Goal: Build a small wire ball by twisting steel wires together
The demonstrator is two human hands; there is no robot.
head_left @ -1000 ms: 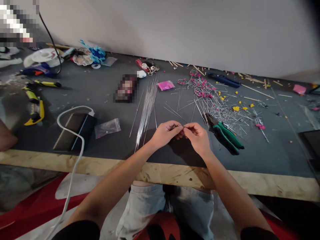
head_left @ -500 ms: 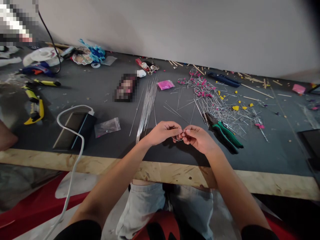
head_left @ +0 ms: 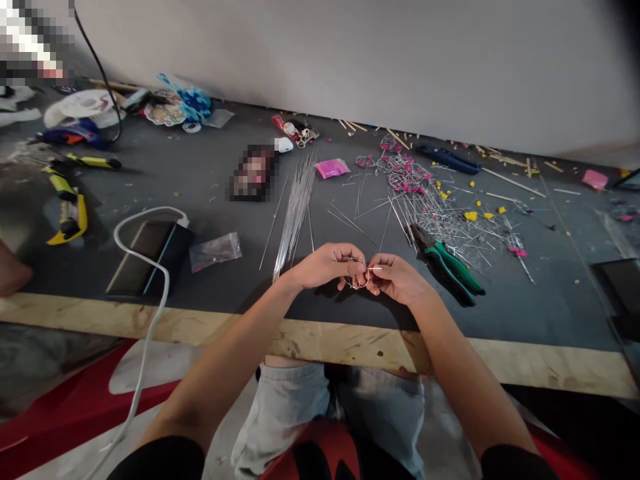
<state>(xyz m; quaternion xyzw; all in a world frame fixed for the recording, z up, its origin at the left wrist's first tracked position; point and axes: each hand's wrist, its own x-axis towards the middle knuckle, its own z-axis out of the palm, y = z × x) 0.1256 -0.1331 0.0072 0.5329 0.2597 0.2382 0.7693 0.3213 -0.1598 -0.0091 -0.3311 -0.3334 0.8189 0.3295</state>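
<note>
The left hand (head_left: 327, 264) and right hand (head_left: 401, 280) pinch a wire loop (head_left: 358, 287); right of their fingers (head_left: 345, 269) lie green-handled pliers (head_left: 453, 268), left straight wires (head_left: 295, 217).

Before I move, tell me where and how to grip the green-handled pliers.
Once free, the right hand should probably close around both handles, from the near right: the pliers lie with handle ends angled that way, jaws pointing away beside loose wires.

Wire ring (head_left: 368, 279) at the fingers (head_left: 356, 268): silver. Right of them, pliers (head_left: 449, 265) green and black; beyond, wire pile (head_left: 440, 223) silver, dotted pink and yellow. Left of them, straight wires (head_left: 294, 220) silver; beneath, tabletop (head_left: 540, 313) dark grey, its wooden edge (head_left: 340, 343) tan with brown flecks.
</note>
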